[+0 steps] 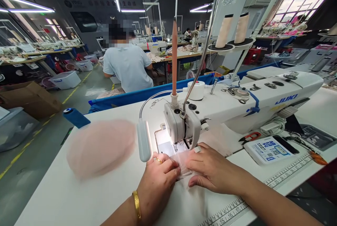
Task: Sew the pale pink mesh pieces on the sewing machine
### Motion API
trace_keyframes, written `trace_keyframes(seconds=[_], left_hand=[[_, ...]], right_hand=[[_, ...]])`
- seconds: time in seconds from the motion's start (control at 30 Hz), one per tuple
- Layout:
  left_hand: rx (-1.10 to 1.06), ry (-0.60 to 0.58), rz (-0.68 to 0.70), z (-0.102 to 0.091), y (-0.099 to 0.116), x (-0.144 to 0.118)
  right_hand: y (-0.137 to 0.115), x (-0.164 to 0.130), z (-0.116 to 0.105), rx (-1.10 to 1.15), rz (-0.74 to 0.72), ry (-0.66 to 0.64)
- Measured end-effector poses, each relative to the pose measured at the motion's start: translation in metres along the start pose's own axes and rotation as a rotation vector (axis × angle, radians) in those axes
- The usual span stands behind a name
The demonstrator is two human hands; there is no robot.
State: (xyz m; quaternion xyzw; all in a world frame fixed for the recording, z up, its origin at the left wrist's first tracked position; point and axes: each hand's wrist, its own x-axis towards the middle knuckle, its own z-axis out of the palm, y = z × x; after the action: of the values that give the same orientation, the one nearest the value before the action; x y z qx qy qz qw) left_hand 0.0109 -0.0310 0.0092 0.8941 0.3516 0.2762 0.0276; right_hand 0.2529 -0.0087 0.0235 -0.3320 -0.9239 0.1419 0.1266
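My left hand [158,180], with a ring and a gold bangle, pinches a small sheer pink fabric piece [183,164] on the white table, just in front of the needle of the white JUKI sewing machine [237,103]. My right hand [210,171] presses on the same piece from the right, fingers flat, one fingertip taped. A lit work lamp [144,140] hangs to the left of the needle area. A blurred pile of pink mesh pieces [101,147] lies on the table to my left.
A blue cylinder [76,117] sits at the table's far left edge. Right of the machine lie red snips [250,136], a printed card [268,148] and scissors [316,155]. A ruler strip [263,191] runs along the front edge. A person in a light shirt [127,64] sits with their back turned beyond the table.
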Motion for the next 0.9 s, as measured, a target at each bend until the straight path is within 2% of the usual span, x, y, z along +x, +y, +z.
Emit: trace_keyframes(seconds=[0.37,0.9], left_hand=[[0.031,0.019,0.027,0.001,-0.016,0.008],[0.049,-0.028,0.038,0.002,-0.025,0.007]], right_hand=[[0.002,0.006,0.007,-0.071,0.035,0.035],[0.001,0.009,0.014,-0.123,0.083,0.074]])
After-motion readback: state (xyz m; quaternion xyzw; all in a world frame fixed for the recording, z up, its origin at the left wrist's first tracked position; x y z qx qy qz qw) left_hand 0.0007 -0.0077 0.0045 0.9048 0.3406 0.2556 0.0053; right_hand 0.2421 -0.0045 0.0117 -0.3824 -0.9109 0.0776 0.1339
